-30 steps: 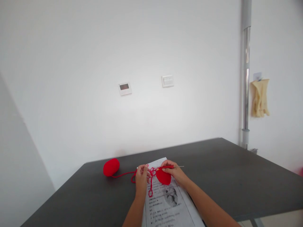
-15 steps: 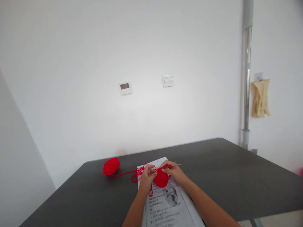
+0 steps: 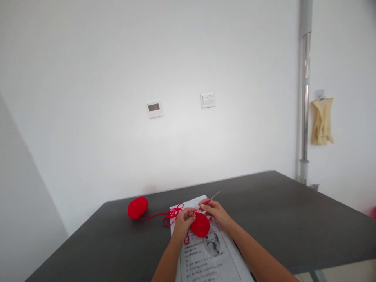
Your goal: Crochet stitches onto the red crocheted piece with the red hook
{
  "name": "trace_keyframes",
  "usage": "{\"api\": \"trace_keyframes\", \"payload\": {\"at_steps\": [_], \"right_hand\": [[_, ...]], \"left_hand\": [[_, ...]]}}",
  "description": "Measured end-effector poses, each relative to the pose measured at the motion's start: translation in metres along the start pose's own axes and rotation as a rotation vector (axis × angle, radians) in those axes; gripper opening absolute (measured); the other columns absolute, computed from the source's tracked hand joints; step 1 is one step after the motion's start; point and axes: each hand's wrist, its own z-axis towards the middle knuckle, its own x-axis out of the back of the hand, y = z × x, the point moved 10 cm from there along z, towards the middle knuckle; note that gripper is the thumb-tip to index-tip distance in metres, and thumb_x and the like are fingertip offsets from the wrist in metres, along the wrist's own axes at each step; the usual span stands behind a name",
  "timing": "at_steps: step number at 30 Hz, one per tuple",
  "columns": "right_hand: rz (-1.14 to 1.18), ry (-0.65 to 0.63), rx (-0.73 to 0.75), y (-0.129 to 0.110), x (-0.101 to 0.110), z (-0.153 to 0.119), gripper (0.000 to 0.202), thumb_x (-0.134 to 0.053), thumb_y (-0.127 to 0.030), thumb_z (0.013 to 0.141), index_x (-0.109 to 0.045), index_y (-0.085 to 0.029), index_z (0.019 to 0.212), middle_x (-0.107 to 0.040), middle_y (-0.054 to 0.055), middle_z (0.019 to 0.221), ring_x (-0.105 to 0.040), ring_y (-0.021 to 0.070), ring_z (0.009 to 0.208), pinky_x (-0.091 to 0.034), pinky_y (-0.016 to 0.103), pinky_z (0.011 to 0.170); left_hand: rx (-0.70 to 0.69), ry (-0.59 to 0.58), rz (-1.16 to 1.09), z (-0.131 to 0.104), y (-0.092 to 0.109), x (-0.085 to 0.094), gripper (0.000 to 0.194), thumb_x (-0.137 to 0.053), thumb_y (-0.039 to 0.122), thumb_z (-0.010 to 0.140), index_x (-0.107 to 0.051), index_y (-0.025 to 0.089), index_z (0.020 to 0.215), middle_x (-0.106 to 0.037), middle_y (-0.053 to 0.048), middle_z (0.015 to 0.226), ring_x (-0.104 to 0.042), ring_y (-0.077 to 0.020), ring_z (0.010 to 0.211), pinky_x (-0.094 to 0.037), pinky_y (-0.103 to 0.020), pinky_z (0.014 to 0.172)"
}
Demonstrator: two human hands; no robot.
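Note:
A round red crocheted piece (image 3: pixel 200 225) hangs between my hands above a printed sheet. My left hand (image 3: pixel 185 220) pinches its upper left edge, beside a small yellow stitch marker (image 3: pixel 194 214). In my right hand (image 3: pixel 212 209) is a thin crochet hook (image 3: pixel 215 195), its back end pointing up and right. The hook's tip lies near the top edge of the piece, too small to make out. Loose red yarn (image 3: pixel 173 214) is heaped behind my left hand and runs left to a red yarn ball (image 3: pixel 138 207).
Printed paper (image 3: pixel 202 266) lies beneath my hands on the dark table (image 3: pixel 264 211). The white wall behind carries a thermostat panel (image 3: pixel 154 109) and a light switch (image 3: pixel 208 100). A metal pole (image 3: pixel 305 98) stands at right, near hanging yellow gloves (image 3: pixel 322 121).
The hook in my right hand has tilted from nearly level to steeply upward. The crocheted piece has dropped slightly and shows more of its round face. My left hand keeps its pinch.

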Motion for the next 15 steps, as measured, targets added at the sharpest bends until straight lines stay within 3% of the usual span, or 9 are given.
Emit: {"api": "trace_keyframes", "payload": {"at_steps": [15], "right_hand": [[-0.034, -0.083, -0.044, 0.014, -0.007, 0.001, 0.025, -0.059, -0.03, 0.093, -0.06, -0.014, 0.113, -0.064, 0.007, 0.11, -0.065, 0.0193, 0.091, -0.056, 0.038, 0.079]], "left_hand": [[-0.007, 0.019, -0.026, 0.0, 0.001, 0.002, 0.028, -0.059, 0.03, 0.091, -0.06, 0.015, 0.114, -0.064, -0.008, 0.114, -0.064, -0.0211, 0.095, -0.055, -0.041, 0.081]]}}
